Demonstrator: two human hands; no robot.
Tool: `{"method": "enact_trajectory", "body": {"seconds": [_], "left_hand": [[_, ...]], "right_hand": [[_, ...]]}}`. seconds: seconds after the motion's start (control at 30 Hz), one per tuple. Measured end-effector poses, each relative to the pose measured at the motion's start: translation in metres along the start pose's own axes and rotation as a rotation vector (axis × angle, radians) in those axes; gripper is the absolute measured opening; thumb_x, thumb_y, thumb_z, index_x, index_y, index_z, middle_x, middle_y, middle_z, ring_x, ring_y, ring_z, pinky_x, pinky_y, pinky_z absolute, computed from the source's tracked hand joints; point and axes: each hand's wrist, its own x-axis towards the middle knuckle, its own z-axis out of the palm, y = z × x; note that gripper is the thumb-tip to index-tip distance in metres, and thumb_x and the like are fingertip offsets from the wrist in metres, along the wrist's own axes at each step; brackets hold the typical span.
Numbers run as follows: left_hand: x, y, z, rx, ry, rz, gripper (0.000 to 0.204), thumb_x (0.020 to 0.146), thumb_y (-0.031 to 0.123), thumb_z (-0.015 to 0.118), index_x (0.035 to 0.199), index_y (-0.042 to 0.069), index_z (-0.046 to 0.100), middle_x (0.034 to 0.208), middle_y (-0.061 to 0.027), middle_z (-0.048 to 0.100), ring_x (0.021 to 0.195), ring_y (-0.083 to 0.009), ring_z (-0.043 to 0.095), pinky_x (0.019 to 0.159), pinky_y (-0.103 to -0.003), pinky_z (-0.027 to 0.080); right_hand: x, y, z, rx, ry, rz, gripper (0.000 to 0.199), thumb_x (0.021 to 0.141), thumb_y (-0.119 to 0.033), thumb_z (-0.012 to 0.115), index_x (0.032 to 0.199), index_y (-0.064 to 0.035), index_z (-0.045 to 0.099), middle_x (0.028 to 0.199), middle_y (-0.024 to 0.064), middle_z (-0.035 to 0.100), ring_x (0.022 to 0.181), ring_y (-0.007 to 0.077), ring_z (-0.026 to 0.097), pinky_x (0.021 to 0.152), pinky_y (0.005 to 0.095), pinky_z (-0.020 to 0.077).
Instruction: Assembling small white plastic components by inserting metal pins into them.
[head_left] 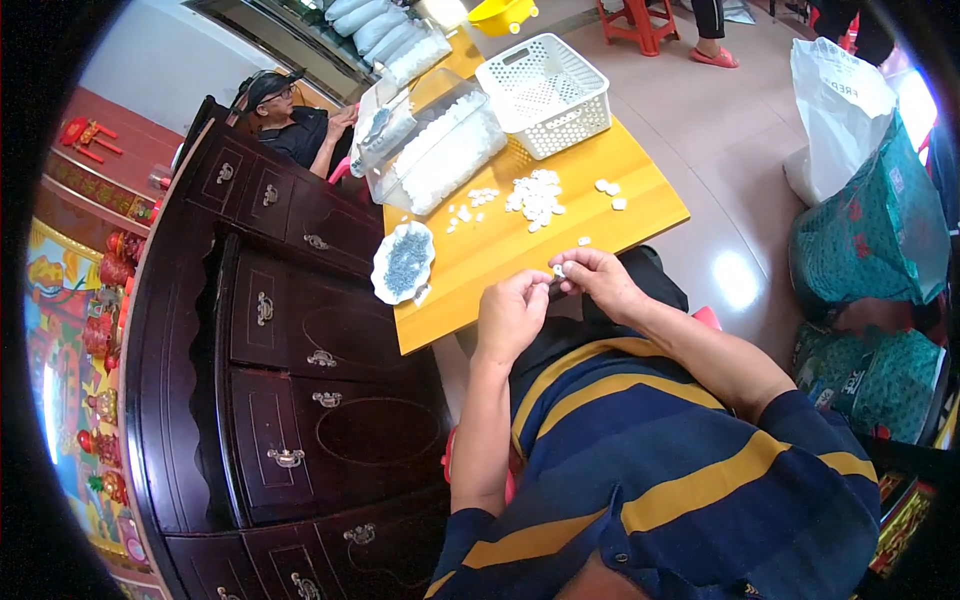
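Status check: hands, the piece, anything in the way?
Left hand and right hand together, pinching a small white piece at the table edge. White pile beyond. Nothing between.

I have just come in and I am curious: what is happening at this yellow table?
A seated person holds a small white piece between the left hand and right hand at the edge of the yellow table. More white pieces lie loose there, beside a dish of small grey parts and a white basket.
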Motion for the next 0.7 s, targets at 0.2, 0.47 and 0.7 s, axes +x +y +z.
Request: {"method": "enact_trajectory", "body": {"seconds": [0.2,0.47,0.7], "left_hand": [[0.003,-0.001,-0.001,0.045,-0.021,0.019,0.015,0.091,0.012,0.066,0.1,0.003,0.075,0.079,-0.0165,0.072,0.068,-0.0271,0.071,0.067,-0.035,0.055],[0.005,0.0,0.004,0.008,-0.009,0.05,0.016,0.091,0.013,0.067,0.1,0.002,0.075,0.08,-0.016,0.073,0.07,-0.026,0.072,0.068,-0.034,0.055],[0.012,-0.011,0.001,-0.049,-0.079,0.005,0.016,0.091,0.011,0.066,0.098,0.0,0.075,0.081,-0.0168,0.074,0.072,-0.0245,0.073,0.069,-0.034,0.056]], "right_hand": [[0.0,0.0,0.0,0.077,-0.023,0.048,0.017,0.106,-0.012,0.055,0.116,-0.0048,0.066,0.097,0.0004,0.068,0.081,0.0071,0.063,0.078,0.0224,0.0535],[0.0,0.006,0.001,0.312,-0.041,0.098,0.018,0.103,-0.019,0.063,0.114,-0.0051,0.068,0.095,0.0014,0.07,0.08,0.0072,0.064,0.075,0.0216,0.0541],[0.003,0.009,-0.001,0.291,-0.036,0.116,0.018,0.103,-0.019,0.063,0.112,-0.0046,0.069,0.093,0.0018,0.07,0.076,0.0073,0.063,0.074,0.0216,0.0542]]}}
